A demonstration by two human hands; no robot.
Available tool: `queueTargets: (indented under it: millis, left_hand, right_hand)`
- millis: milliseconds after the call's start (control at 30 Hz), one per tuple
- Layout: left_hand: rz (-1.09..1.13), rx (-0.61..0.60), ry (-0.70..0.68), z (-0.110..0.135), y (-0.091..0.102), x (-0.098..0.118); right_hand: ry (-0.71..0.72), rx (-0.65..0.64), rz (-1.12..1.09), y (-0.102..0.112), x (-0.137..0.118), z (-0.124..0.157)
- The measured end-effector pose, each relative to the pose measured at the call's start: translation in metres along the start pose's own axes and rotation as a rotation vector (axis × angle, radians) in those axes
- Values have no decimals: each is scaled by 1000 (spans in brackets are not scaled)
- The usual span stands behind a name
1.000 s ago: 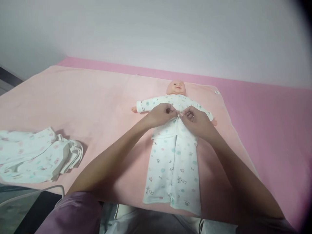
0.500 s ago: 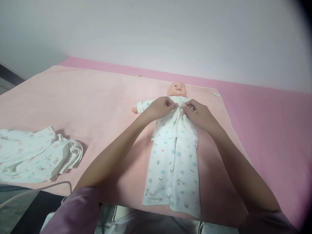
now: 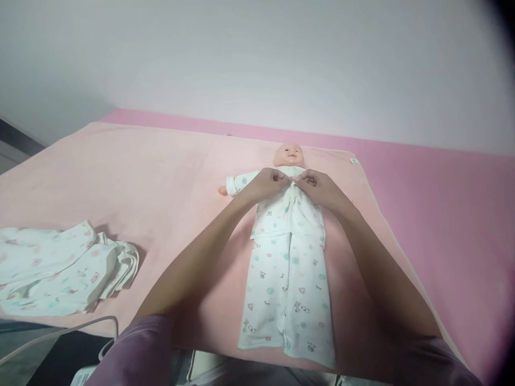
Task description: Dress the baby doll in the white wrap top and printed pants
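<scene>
A baby doll [image 3: 288, 155] lies on its back on a peach blanket [image 3: 169, 177], head toward the wall. It wears a white printed baby shirt [image 3: 273, 217] and matching long pants [image 3: 267, 295]. Over the chest, my left hand [image 3: 271, 183] and my right hand [image 3: 319, 187] meet, each pinching the front of the shirt between thumb and fingers. The fabric bunches into folds just below the fingertips. What exactly lies between the fingers is too small to make out. One doll arm sticks out to the left; the other is hidden behind my right hand.
Folded white printed baby clothes [image 3: 52, 268] lie at the left of the blanket. A pale cable [image 3: 60, 331] loops near the front left edge. A pink surface [image 3: 434, 214] shows at the right, and a pale wall [image 3: 257, 64] stands behind.
My fingertips have drawn closer together over the doll's chest. The whole view has shifted slightly, so things appear a little lower.
</scene>
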State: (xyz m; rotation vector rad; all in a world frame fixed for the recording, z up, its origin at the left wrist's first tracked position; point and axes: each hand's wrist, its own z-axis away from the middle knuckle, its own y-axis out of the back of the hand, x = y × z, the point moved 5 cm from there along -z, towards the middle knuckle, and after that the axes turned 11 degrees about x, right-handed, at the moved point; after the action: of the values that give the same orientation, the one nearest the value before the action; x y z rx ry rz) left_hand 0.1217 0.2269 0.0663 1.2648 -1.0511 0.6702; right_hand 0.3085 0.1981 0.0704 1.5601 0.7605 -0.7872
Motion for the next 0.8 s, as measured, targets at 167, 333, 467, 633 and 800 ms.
queueTargets:
  millis: [167,333,467,633,800]
  left_hand:
    - [12,-6,-15,0,-3,0]
    - [72,-40,46,-1,-2,-2]
    - [58,-8,47,1,-3,0]
    - [48,59,-50,3,-8,6]
    - [41,44,-85,3,-6,7]
  right_hand:
    - [9,-21,-46,0,3,0]
    - [16,-44,-58,1,6,-3]
    - [39,24,31,0,5,-3]
    - [213,247,238,-4,-11,11]
    - [381,299,494,-11,-32,34]
